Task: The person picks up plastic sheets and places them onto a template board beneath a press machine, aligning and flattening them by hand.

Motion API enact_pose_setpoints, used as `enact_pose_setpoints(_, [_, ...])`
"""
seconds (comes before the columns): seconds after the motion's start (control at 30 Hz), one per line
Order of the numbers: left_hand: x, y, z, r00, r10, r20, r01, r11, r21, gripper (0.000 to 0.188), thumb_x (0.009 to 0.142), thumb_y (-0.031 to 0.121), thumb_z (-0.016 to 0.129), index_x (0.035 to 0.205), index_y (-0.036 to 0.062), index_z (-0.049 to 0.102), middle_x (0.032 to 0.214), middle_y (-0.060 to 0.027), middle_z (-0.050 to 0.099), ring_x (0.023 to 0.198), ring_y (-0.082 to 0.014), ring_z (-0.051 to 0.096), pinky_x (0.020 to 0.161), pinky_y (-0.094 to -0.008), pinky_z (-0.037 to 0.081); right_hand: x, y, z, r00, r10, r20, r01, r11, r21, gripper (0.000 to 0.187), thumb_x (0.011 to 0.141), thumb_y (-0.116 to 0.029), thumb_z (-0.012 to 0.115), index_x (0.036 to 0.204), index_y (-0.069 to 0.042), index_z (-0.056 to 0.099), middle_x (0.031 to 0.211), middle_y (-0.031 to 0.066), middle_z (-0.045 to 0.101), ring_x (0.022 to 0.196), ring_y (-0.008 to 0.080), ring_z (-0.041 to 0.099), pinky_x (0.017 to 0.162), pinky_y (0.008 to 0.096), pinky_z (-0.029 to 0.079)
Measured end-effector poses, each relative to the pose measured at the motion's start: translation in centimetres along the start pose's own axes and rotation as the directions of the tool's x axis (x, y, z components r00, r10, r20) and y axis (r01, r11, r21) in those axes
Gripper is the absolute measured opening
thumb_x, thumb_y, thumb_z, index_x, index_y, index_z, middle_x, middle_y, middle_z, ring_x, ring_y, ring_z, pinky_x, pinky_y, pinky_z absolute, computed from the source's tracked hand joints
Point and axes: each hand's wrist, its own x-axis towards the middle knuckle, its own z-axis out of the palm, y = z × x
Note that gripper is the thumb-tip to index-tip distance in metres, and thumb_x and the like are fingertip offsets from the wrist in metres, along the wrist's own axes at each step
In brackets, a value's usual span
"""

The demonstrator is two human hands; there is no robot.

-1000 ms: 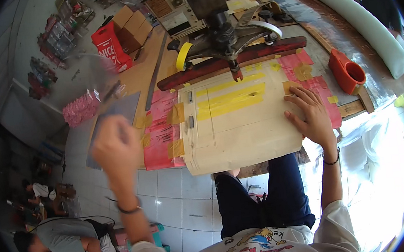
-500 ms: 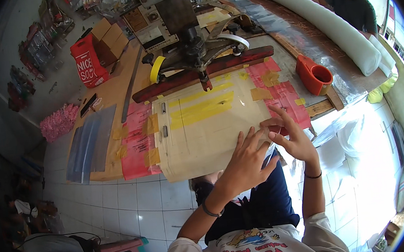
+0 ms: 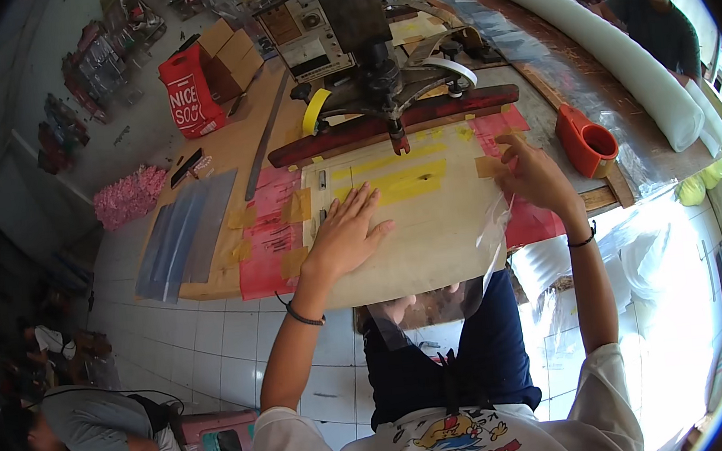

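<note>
A beige board [image 3: 433,253] lies on the bench under a press head with a dark red bar [image 3: 454,108]. Yellow tape strips cross its upper part. Over the board spreads a clear plastic sheet [image 3: 493,228], its glossy edge showing at the right and its lower part hanging past the front edge. My left hand [image 3: 346,234] rests flat on the board's left side, fingers stretched out. At the right edge, my right hand [image 3: 541,178] is bent with its fingers closed at the sheet's corner; the fingertips are partly hidden.
Left of the board lie a pile of bluish clear sheets [image 3: 184,238], a phone [image 3: 187,167] and a red bag [image 3: 193,102]. A red tape dispenser [image 3: 583,143] stands at the right, before a long white roll [image 3: 596,51]. Two people [image 3: 654,23] are nearby, one at lower left.
My left hand has moved from the right front corner leftward onto the board and flattened. My right hand has moved farther up the right edge. The clear sheet now hangs over the front.
</note>
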Motion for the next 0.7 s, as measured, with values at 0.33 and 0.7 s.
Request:
enact_pose_setpoints(0.33, [4.7, -4.9, -1.0, 0.981, 0.158, 0.11, -0.164, 0.985, 0.049, 0.076, 0.106, 0.057, 0.034, 0.161, 0.0067, 0.023, 0.169, -0.0163, 0.019, 0.156, -0.0312, 0.018, 0.127, -0.0486, 0.015, 5.9, 1.2, 0.5, 0.849, -0.182, 0.497, 0.299, 0.94, -0.166, 0.072, 0.08, -0.053, 0.078, 0.143, -0.025, 0.059, 0.164, 0.0185, 0.031, 0.151, 0.043, 0.023, 0.123, 0.0523, 0.027])
enact_pose_setpoints(0.7, [6.8, -7.6, 0.3, 0.946, 0.32, -0.049, -0.316, 0.945, 0.086, 0.07, 0.105, 0.05, 0.044, 0.152, -0.0019, 0.04, 0.162, -0.0213, 0.034, 0.147, -0.0359, 0.036, 0.121, -0.0445, 0.032, 6.5, 2.4, 2.5, 0.903, -0.363, 0.231, 0.399, 0.907, -0.134, 0.051, 0.086, -0.044, 0.075, 0.129, -0.016, 0.069, 0.151, 0.0157, 0.051, 0.125, 0.0386, 0.049, 0.11, 0.0491, 0.038])
